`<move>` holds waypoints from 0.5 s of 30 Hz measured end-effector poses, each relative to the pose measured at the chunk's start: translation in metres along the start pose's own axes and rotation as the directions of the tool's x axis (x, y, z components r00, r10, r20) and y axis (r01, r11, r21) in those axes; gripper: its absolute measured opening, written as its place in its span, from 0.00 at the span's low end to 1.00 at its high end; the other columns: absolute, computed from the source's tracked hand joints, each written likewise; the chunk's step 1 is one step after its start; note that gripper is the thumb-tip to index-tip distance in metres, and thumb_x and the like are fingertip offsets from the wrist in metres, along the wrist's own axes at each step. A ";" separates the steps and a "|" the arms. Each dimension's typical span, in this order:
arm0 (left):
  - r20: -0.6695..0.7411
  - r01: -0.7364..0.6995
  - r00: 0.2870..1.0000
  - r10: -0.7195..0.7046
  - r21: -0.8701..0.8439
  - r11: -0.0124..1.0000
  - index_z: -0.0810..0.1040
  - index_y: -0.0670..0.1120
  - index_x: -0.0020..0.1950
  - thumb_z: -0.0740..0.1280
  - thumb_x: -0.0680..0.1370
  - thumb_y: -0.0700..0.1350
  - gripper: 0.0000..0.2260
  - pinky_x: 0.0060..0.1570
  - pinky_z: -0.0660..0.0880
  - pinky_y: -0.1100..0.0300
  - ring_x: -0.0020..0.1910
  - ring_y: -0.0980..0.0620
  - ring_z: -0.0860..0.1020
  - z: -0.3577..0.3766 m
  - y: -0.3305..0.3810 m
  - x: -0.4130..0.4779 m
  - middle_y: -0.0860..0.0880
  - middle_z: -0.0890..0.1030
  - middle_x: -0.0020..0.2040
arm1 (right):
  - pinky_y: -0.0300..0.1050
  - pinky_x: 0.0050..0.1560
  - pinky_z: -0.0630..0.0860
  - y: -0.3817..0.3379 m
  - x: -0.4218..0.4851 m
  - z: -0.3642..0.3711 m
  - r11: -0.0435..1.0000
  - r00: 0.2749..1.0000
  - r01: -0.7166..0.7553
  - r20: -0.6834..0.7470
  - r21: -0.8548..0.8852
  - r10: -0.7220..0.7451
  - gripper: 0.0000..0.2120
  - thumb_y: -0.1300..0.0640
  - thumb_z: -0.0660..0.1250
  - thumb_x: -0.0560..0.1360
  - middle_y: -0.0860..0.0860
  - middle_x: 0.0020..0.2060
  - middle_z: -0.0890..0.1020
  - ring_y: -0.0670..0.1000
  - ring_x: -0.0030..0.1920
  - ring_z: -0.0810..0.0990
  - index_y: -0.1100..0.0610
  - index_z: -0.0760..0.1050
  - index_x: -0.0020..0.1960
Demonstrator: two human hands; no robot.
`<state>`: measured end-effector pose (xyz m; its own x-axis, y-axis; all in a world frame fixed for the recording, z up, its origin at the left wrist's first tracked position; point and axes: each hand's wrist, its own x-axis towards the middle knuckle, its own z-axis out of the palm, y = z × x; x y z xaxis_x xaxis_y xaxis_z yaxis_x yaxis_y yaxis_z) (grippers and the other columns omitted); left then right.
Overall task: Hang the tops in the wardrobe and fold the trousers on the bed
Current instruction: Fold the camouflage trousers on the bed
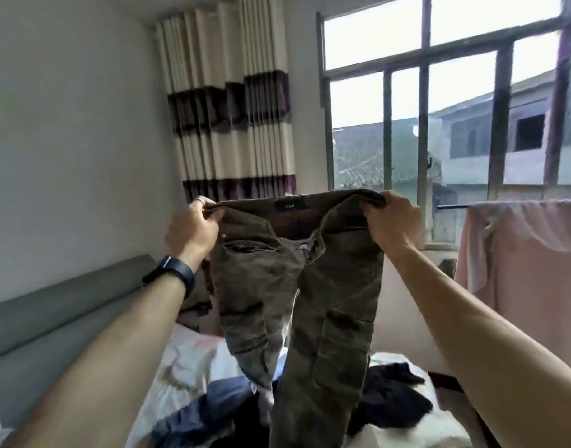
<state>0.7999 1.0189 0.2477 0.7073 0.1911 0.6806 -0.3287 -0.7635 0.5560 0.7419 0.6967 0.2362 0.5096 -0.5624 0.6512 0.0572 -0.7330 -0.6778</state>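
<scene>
Bare forearms are filling the foreground. Left hand (193, 227) and right hand (392, 221) are each curling their fingers tight round one end of the waistband of the olive trousers (297, 286) and holding them up in the air. Both legs are hanging down over the bed (187, 357), above a blue garment (213, 412) and a dark garment (394, 396).

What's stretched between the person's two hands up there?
In the head view, the waistband of the olive trousers spans from the left hand to the right hand, a dark label at its middle.
</scene>
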 end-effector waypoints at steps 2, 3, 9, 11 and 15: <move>-0.064 -0.014 0.998 0.014 -0.005 1.000 0.80 0.50 0.61 0.68 0.80 0.54 0.13 0.47 0.72 0.53 0.56 0.38 0.80 -0.019 0.022 0.025 0.42 0.84 0.56 | 0.43 0.43 0.69 -0.024 0.023 -0.010 0.999 0.998 0.048 -0.036 -0.010 -0.048 0.13 0.46 0.66 0.79 0.54 0.49 0.86 0.60 0.49 0.82 0.52 0.83 0.57; -0.107 -0.038 0.994 0.035 -0.021 0.999 0.80 0.50 0.62 0.67 0.81 0.54 0.13 0.49 0.73 0.52 0.57 0.38 0.80 -0.030 0.032 0.037 0.42 0.83 0.56 | 0.43 0.42 0.69 -0.037 0.033 -0.017 0.997 0.995 0.072 -0.067 0.001 -0.072 0.13 0.46 0.65 0.80 0.54 0.48 0.86 0.59 0.49 0.83 0.52 0.83 0.57; -0.194 -0.206 0.958 0.210 0.037 0.978 0.78 0.47 0.67 0.64 0.83 0.48 0.14 0.53 0.75 0.48 0.56 0.36 0.79 -0.084 0.057 0.071 0.39 0.83 0.55 | 0.45 0.43 0.68 -0.084 0.052 -0.046 0.994 0.983 0.108 -0.151 0.025 -0.103 0.15 0.41 0.63 0.79 0.52 0.48 0.85 0.58 0.49 0.81 0.48 0.81 0.56; -0.188 -0.285 0.938 0.292 0.065 0.956 0.77 0.48 0.69 0.62 0.83 0.45 0.14 0.52 0.75 0.48 0.53 0.36 0.80 -0.098 0.052 0.067 0.38 0.84 0.52 | 0.47 0.47 0.70 -0.089 0.047 -0.054 0.992 0.982 0.122 -0.148 0.044 -0.114 0.15 0.41 0.65 0.78 0.52 0.53 0.83 0.57 0.53 0.79 0.47 0.81 0.58; -0.211 -0.333 0.920 0.331 0.025 0.943 0.72 0.48 0.67 0.60 0.84 0.42 0.12 0.44 0.72 0.49 0.41 0.41 0.75 -0.124 0.033 0.052 0.43 0.78 0.41 | 0.54 0.58 0.71 -0.108 0.023 -0.066 0.981 0.967 0.188 -0.186 0.057 -0.175 0.14 0.46 0.67 0.77 0.51 0.61 0.73 0.57 0.62 0.73 0.50 0.79 0.60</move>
<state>0.7485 1.0795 0.3608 0.4101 0.0533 0.9105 -0.5297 -0.7987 0.2853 0.6910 0.7381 0.3464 0.3229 -0.4869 0.8115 0.2005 -0.8028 -0.5615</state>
